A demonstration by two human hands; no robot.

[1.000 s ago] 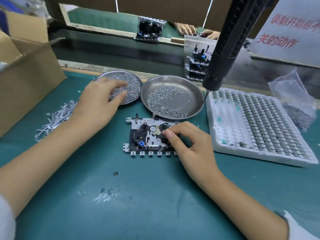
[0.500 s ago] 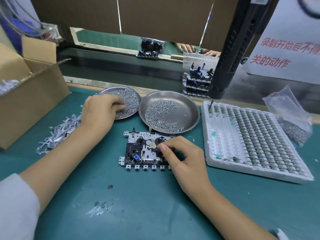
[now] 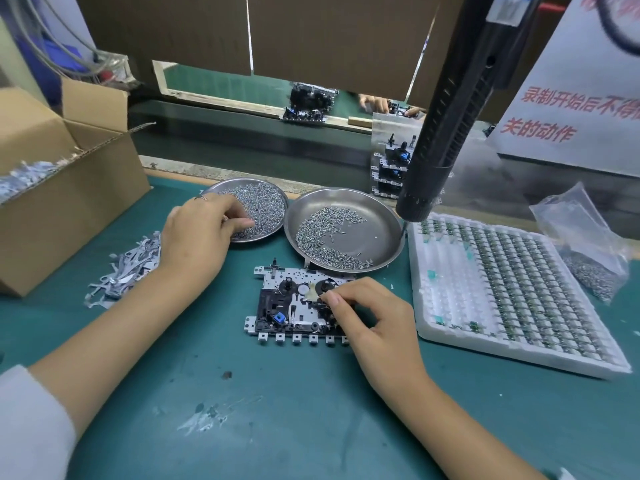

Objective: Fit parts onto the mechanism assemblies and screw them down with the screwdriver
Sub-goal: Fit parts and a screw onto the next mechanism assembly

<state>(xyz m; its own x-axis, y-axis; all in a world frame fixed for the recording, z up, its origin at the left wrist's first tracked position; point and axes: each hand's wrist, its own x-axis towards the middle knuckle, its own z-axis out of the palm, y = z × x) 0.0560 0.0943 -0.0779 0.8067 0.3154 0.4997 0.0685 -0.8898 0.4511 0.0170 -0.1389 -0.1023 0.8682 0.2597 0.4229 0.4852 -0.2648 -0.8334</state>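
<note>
Now left hand (image 3: 197, 237) fingers pinch in one of two screw dishes (image 3: 381, 216); right hand (image 3: 372, 317) seemingly pinches the one mechanism assembly (image 3: 287, 306).

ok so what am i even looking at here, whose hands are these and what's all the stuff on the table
This is a single view from a camera worn on a worker's head, looking down at a green bench. The left hand picks among screws in the left steel dish; whether it holds one is hidden. The right hand pinches a small part onto the mechanism assembly. A second dish of screws, a white tray of small parts, a cardboard box and a hanging black screwdriver surround them.
</note>
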